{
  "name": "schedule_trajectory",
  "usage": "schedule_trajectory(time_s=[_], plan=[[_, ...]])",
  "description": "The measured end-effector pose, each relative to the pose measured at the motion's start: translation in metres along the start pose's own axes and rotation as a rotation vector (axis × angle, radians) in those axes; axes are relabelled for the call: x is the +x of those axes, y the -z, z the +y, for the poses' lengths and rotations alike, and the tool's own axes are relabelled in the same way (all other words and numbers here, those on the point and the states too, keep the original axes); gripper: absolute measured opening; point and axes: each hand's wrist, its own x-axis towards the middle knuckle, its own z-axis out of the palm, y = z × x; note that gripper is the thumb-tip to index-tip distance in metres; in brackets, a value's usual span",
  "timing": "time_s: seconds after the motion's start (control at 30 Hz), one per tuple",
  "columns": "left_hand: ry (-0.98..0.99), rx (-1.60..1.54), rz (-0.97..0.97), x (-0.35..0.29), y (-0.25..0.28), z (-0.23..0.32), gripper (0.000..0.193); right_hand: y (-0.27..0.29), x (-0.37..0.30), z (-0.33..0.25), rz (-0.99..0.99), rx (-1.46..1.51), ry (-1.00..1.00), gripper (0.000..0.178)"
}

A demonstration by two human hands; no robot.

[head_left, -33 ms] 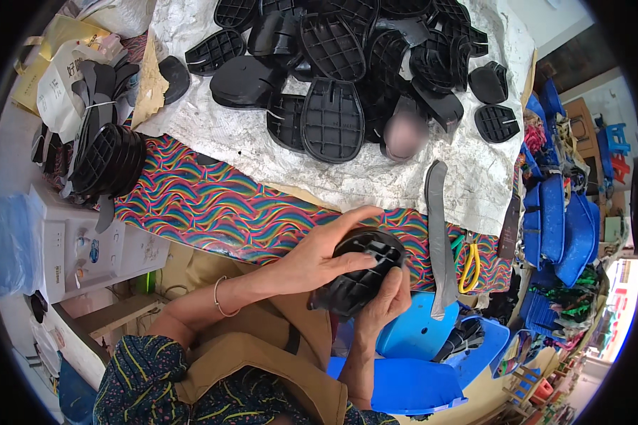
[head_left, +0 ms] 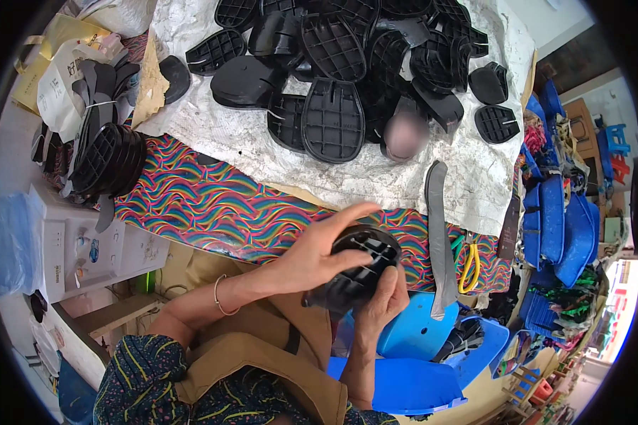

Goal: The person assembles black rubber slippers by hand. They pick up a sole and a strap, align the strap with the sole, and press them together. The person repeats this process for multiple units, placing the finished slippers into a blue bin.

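Above my lap I hold a black shoe heel [head_left: 362,278], its gridded face turned up and shiny. My left hand [head_left: 324,248], with a bangle on the wrist, grips it from the left. The left thumb lies over the grid and the index finger sticks out past the far edge. From the near right, my right hand [head_left: 385,297] grasps the heel, thumb on its rim; its other fingers are mostly hidden underneath. Just right of the hands, a long grey strip [head_left: 440,241] lies over the table's front edge.
Black heels [head_left: 333,120] are heaped on a white sheet [head_left: 262,159] over the patterned table [head_left: 198,205]. A heel stack [head_left: 110,159] with tied grey strips stands left. Yellow-handled pliers [head_left: 469,269] lie right. Blue tubs [head_left: 411,382] stand below the table edge.
The heel and both hands have shifted slightly left. My left thumb and index finger have moved a little on the heel.
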Motion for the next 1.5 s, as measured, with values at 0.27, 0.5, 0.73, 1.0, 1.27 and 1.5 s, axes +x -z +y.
schedule_trajectory(time_s=[0.27, 0.5, 0.73, 1.0, 1.27, 1.5], plan=[[0.095, 0.041, -0.294, 0.003, 0.033, 0.019, 0.079, 0.023, 0.027, -0.042, -0.413, 0.116, -0.079, 0.045], [0.173, 0.073, -0.492, 0.009, 0.038, 0.017, 0.081, 0.025, 0.065, -0.050, -0.815, -0.253, -0.098, 0.028], [0.161, 0.010, -0.413, 0.011, 0.042, 0.011, 0.074, 0.008, 0.047, -0.040, -0.598, -0.369, 0.139, 0.026], [0.265, -0.100, -0.315, 0.013, 0.047, 0.025, 0.071, 0.018, 0.040, -0.034, -0.560, -0.124, -0.076, 0.031], [0.227, -0.152, -0.131, 0.004, 0.029, 0.020, 0.066, -0.026, 0.012, -0.001, -0.074, -0.360, 0.299, 0.033], [0.122, -0.107, 0.059, -0.007, 0.022, 0.013, 0.061, -0.052, -0.007, 0.006, 0.085, -0.156, 0.160, 0.037]])
